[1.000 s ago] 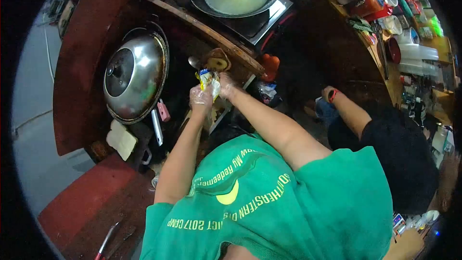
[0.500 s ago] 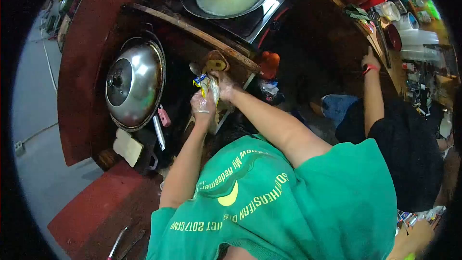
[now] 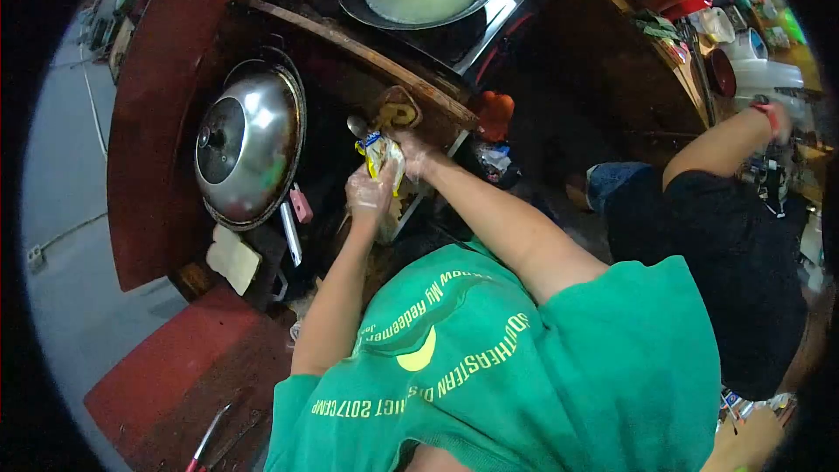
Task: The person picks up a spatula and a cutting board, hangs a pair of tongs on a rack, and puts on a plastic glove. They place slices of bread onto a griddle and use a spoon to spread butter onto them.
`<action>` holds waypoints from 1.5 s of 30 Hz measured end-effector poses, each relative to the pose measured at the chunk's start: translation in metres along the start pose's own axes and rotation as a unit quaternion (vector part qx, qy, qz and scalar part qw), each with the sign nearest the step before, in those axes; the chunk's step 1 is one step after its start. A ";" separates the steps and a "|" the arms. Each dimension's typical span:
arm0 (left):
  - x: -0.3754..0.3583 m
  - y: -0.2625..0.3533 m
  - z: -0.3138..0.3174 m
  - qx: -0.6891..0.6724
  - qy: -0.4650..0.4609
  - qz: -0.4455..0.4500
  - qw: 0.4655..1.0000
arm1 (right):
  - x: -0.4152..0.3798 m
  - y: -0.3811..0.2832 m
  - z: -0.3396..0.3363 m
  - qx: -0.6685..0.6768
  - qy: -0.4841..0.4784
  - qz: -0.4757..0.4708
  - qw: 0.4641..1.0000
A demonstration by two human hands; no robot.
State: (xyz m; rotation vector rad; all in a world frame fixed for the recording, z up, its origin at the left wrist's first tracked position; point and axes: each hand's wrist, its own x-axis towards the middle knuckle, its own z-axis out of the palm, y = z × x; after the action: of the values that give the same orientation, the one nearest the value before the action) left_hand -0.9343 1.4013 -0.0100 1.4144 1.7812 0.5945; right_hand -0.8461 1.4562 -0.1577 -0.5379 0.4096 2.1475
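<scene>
A yellow, white and blue plastic packet (image 3: 381, 156) is held between my two hands. My left hand (image 3: 370, 190) is closed around its lower side, with a whitish, shiny film on the skin that could be a thin clear glove. My right hand (image 3: 416, 156) grips the packet from the other side, its fingertips partly hidden. A metal spoon (image 3: 357, 127) shows just beyond the packet, apart from my fingers. Beyond my right hand is a brown, rounded piece (image 3: 398, 110) with a ring-like shape on it.
A wok (image 3: 419, 13) of cloudy liquid sits on the stove, behind a wooden bar (image 3: 363, 57). A lidded pan (image 3: 249, 144) and a bread slice (image 3: 233, 260) are at left. A co-worker in black (image 3: 708, 271) stands right, beside cluttered shelves.
The co-worker's arm has swung from the wooden shelf edge toward the stacked containers. My hands still hold the packet, its printed face turned slightly more into view.
</scene>
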 end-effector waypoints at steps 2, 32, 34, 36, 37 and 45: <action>-0.013 0.008 -0.009 -0.052 -0.003 0.004 0.999 | 0.017 -0.004 -0.018 -0.004 -0.060 0.008 0.998; 0.036 -0.025 -0.024 -0.113 -0.168 -0.109 0.973 | -0.069 -0.079 0.055 -0.673 -0.138 -0.107 0.719; 0.038 -0.033 -0.022 -0.151 -0.188 -0.094 0.966 | -0.071 -0.082 0.063 -0.707 -0.083 -0.024 0.702; 0.041 -0.040 -0.022 -0.182 -0.207 -0.096 0.956 | -0.061 -0.076 0.051 -0.636 -0.102 -0.049 0.763; 0.038 -0.033 -0.021 -0.186 -0.189 -0.109 0.958 | -0.058 -0.077 0.049 -0.646 -0.082 -0.043 0.757; 0.033 -0.032 -0.011 -0.232 -0.123 -0.159 0.952 | -0.051 -0.067 0.052 -0.624 -0.049 -0.062 0.777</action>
State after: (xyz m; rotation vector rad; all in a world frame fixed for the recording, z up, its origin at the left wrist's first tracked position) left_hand -0.9651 1.4252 -0.0367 0.8208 1.4999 0.5869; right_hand -0.7762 1.4855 -0.0937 -1.0943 -1.2033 2.0457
